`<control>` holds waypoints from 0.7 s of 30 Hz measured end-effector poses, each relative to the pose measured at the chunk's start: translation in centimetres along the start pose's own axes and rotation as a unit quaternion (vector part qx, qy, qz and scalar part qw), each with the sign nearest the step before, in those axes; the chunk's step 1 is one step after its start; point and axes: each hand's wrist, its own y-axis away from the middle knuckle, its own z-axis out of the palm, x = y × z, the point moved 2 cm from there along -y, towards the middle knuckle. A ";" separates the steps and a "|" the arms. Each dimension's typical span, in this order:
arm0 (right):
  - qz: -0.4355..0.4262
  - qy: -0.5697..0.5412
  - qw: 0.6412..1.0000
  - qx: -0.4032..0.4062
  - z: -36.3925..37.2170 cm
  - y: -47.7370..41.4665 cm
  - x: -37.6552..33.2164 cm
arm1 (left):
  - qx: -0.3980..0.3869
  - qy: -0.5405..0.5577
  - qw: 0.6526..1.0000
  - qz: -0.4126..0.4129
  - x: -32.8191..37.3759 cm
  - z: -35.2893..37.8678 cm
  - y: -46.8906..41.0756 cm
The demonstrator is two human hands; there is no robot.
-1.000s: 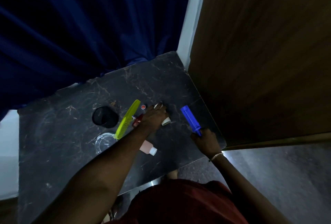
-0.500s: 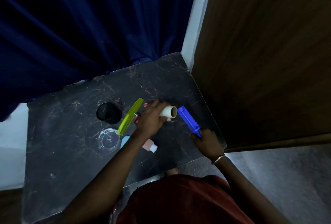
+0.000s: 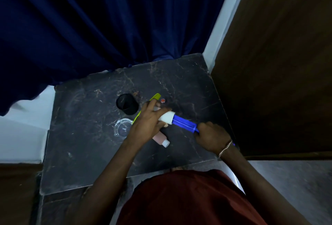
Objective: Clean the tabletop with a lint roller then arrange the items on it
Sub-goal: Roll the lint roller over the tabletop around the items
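On the dark marble tabletop [image 3: 86, 144], the leftmost item was a small clear glass dish [image 3: 123, 128], which looked brittle and best lifted by its rim. Just behind it stood a black round cup [image 3: 127, 103], and a yellow-green comb [image 3: 156, 96] lay aslant beside that, mostly hidden under the left hand; it looked light, thin and easy to pinch by the spine.

The left hand [image 3: 149, 122] was curled around a white roll [image 3: 167, 117], thumb and fingers wrapped on its outside. The roll sat over the tip of the blue lint-roller handle [image 3: 183, 122], apparently being fitted onto it, though the dim light made the join hard to read. The roll seemed light and stiff like a cardboard tube, and its surface would likely be tacky, so the ends would be the better place to grip. A tiny red cap [image 3: 162, 100] lay just beyond the fingers, and a pink bottle with a white cap [image 3: 160, 138] lay on its side below the hand; it looked like smooth plastic that might roll.

The right hand [image 3: 212, 137] was closed in a fist around the handle's lower end, the sensible hold for a rigid plastic grip. Both held the roller just above the tabletop, right of centre.
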 end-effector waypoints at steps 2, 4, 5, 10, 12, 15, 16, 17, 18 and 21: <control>-0.022 0.008 1.000 0.003 -0.7 -0.4 -0.4 | 0.011 -0.004 1.000 -0.001 -0.2 -0.8 0.5; -0.045 0.017 0.999 0.006 -1.3 -0.7 -0.9 | 0.015 -0.005 1.000 0.001 -0.1 -1.3 0.9; -0.054 0.021 0.998 0.006 -1.4 -0.9 -1.4 | 0.011 0.000 1.000 0.000 0.2 -1.4 1.0; -0.074 0.036 0.996 -0.021 -1.4 -1.9 -4.2 | -0.027 -0.009 0.999 -0.021 2.8 -0.2 2.0; -0.073 0.039 0.996 -0.022 -1.2 -2.1 -4.4 | -0.016 -0.008 0.999 -0.030 2.7 -0.2 2.3; -0.071 0.026 0.997 -0.034 -0.8 -2.1 -5.0 | -0.020 -0.019 0.999 -0.024 2.6 -0.2 2.7; -0.070 0.017 0.997 -0.040 -0.7 -2.1 -5.4 | -0.022 -0.024 0.999 -0.022 2.8 -0.1 2.8; -0.068 0.009 0.997 -0.045 -0.6 -2.2 -5.8 | -0.021 -0.027 0.999 -0.019 2.9 -0.2 2.9; -0.066 0.002 0.997 -0.044 -0.7 -2.2 -6.1 | -0.018 -0.027 0.999 -0.016 2.9 -0.2 2.9; -0.066 -0.002 0.997 -0.041 -0.6 -2.3 -6.6 | -0.004 -0.009 1.000 -0.014 2.2 -0.6 3.3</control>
